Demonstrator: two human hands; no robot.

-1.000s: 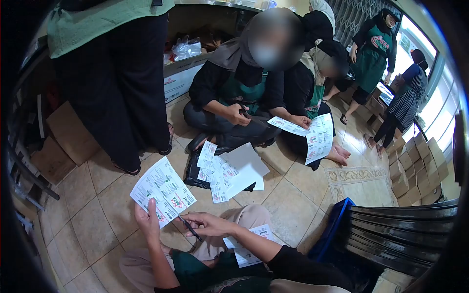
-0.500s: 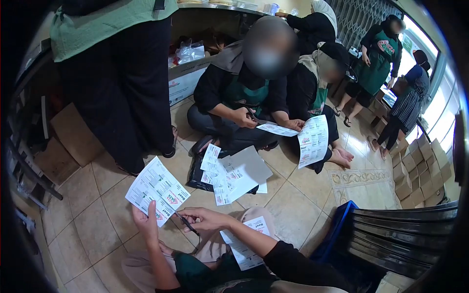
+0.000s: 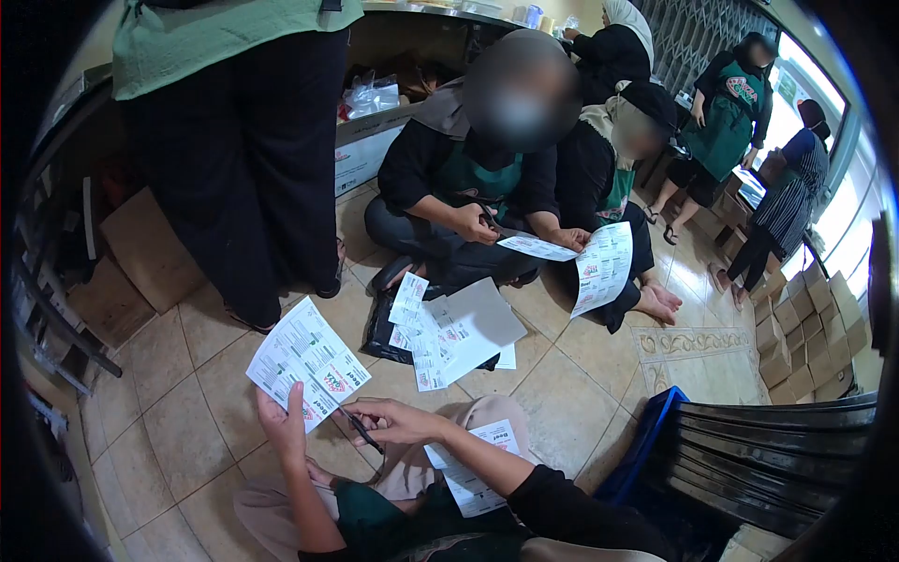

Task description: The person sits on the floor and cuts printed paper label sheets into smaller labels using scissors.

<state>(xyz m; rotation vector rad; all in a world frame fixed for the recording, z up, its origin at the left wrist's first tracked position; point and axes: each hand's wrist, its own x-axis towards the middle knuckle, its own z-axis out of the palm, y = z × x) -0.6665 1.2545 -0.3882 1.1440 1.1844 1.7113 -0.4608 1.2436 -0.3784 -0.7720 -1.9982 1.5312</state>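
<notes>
My left hand (image 3: 283, 418) grips the lower edge of a printed label sheet (image 3: 304, 361), thumb on its front. In my right hand (image 3: 401, 421) is a pair of dark-handled scissors (image 3: 361, 431), with the fingers wrapped round the handles. The scissor blades reach the sheet's lower right edge, near the red logo; how far they bite into the paper is too small to tell. Another printed sheet (image 3: 476, 473) lies on my lap, partly under my right forearm.
Cut labels (image 3: 429, 351) and a pale sheet (image 3: 480, 323) lie on a black bag on the tiled floor. Opposite, a seated co-worker (image 3: 468, 187) holds scissors and paper. Someone stands at left (image 3: 234, 159). A blue crate (image 3: 646, 445) is at my right; cardboard boxes (image 3: 810, 332) are stacked beyond.
The view has shifted slightly. My hands, the sheet and the scissors keep nearly the same positions relative to each other, and the co-worker opposite still holds paper and scissors.
</notes>
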